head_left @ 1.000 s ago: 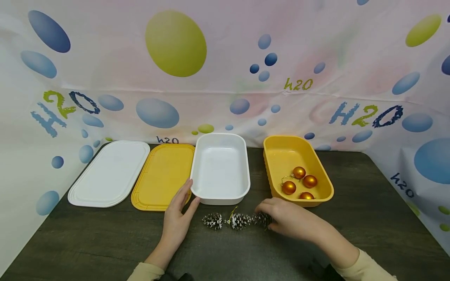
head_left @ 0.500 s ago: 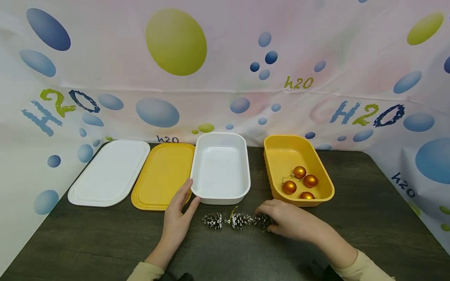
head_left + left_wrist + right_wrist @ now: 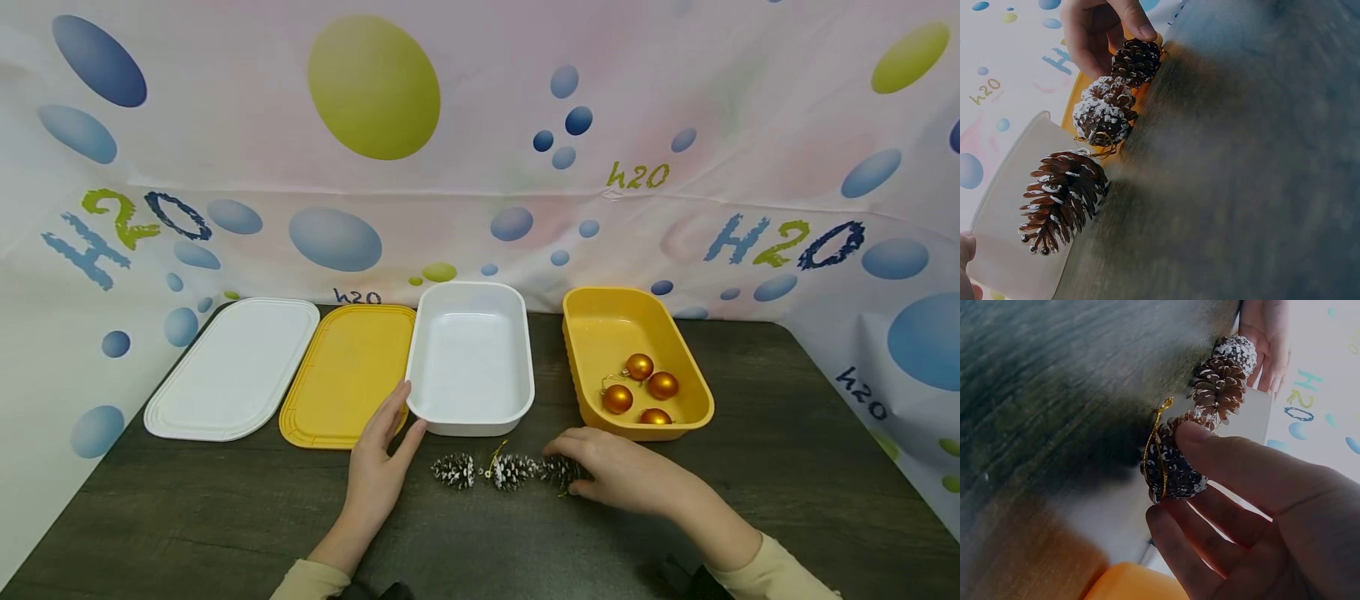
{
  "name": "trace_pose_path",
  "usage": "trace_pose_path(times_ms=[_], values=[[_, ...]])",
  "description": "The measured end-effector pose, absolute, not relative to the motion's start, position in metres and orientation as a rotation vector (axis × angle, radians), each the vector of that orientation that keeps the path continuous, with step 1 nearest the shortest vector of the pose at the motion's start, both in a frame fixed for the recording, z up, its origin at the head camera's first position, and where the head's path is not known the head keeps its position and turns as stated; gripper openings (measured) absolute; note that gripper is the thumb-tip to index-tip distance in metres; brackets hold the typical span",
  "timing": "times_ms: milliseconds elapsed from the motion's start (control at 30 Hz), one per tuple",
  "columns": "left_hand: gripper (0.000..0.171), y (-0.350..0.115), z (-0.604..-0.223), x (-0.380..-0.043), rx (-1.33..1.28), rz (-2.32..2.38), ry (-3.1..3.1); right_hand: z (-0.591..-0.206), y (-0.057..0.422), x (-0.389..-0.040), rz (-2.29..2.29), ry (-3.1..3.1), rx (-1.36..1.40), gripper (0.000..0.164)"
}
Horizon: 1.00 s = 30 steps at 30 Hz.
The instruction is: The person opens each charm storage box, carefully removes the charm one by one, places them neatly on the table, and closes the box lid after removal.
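Three pine cone ornaments with white-frosted scales lie in a row on the dark table: a left cone (image 3: 453,471), a middle cone (image 3: 513,472) and a right cone (image 3: 558,471). My right hand (image 3: 618,473) pinches the right cone between thumb and fingers; its gold loop (image 3: 1159,447) hangs free in the right wrist view. Behind the row stands a white plastic container (image 3: 471,358) with nothing in it. At its front left corner my left hand (image 3: 377,475) rests with fingers extended, thumb and fingertips right at the wall.
A yellow container (image 3: 603,325) at the right holds several orange-gold baubles (image 3: 662,385). To the left lie a yellow lid (image 3: 356,367) and a white lid (image 3: 236,367), flat on the table (image 3: 195,517). A bubble-printed sheet (image 3: 465,108) backs the table.
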<state>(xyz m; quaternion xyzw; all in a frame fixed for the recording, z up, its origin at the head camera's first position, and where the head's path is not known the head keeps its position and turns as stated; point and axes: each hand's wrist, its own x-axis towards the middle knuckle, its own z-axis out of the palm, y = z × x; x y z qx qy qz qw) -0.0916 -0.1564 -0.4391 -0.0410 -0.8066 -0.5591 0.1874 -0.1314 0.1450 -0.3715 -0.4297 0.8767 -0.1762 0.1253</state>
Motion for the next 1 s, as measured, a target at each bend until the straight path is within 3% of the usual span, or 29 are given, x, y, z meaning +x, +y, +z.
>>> trace_pose_path(times_ms=[567,1000], values=[[0.055,-0.156,-0.438,-0.092,-0.116,-1.590,-2.258,-0.371,0.150,-0.130,-0.562,2.575,-1.216,0.044],[0.055,-0.157,-0.438,-0.092,-0.095,-1.590,-2.276,-0.348,0.169,-0.113,-0.647,2.691,-1.074,0.049]])
